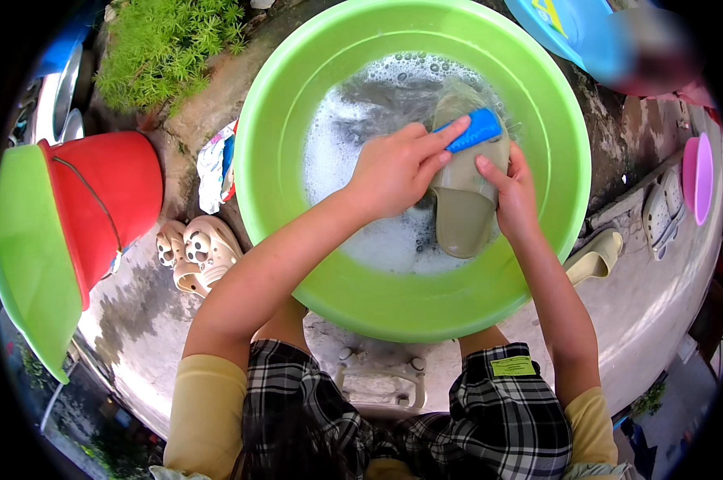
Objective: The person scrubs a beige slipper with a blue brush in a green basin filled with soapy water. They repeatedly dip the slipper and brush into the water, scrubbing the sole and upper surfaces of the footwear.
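Observation:
A large green basin (413, 300) of soapy water (341, 128) stands in front of me. Over the suds, my right hand (517, 188) grips an olive-green slide sandal (467, 220) by its side edge, thumb on top. The strap end points toward me and the sole's other end lies at the foam. My left hand (401, 164) is closed on a blue scrub brush (475, 130), pressed against the sandal's footbed. The brush's bristles are mostly hidden beneath its body.
Left of the basin are beige clogs (205, 252), a crumpled packet (215, 168), a red bucket (117, 196) and a green basin (29, 248). On the right lie another olive slide (597, 256), a grey clog (663, 210) and a purple basin (701, 178). A blue basin (565, 32) stands far right; plants (165, 52) grow far left.

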`<state>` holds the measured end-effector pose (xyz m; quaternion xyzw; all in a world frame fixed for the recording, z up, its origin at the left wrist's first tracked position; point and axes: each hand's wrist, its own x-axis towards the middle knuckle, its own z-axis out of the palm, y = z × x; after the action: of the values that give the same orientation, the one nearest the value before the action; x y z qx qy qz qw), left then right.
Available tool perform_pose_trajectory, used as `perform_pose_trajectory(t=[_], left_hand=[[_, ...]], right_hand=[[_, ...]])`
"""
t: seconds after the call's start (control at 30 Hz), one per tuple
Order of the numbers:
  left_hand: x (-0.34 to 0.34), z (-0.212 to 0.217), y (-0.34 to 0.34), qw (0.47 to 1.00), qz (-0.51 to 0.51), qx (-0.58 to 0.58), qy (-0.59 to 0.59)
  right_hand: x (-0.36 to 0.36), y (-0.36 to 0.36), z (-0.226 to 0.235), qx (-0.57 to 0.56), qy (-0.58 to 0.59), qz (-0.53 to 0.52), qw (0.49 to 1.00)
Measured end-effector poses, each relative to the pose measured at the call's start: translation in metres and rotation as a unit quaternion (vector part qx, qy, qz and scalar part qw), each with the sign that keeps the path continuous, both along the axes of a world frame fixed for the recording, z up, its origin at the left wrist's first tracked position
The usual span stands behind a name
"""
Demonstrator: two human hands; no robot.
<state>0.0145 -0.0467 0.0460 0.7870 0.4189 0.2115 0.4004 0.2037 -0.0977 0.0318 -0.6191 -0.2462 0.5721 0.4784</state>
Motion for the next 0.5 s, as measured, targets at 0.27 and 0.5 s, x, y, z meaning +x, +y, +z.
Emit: perform_pose_trajectory(t=[0.27, 0.5], left_hand=[[-0.035, -0.029, 0.032, 0.981, 0.021, 0.184, 0.062], [-0.044, -0.096, 0.027, 0.966, 0.133, -0.202, 0.093]], right_hand=[[0.006, 0.003, 0.009, -0.003, -0.058, 0.012, 0.998], [0.006, 0.016, -0.001, -0.033, 0.002, -0.027, 0.999]])
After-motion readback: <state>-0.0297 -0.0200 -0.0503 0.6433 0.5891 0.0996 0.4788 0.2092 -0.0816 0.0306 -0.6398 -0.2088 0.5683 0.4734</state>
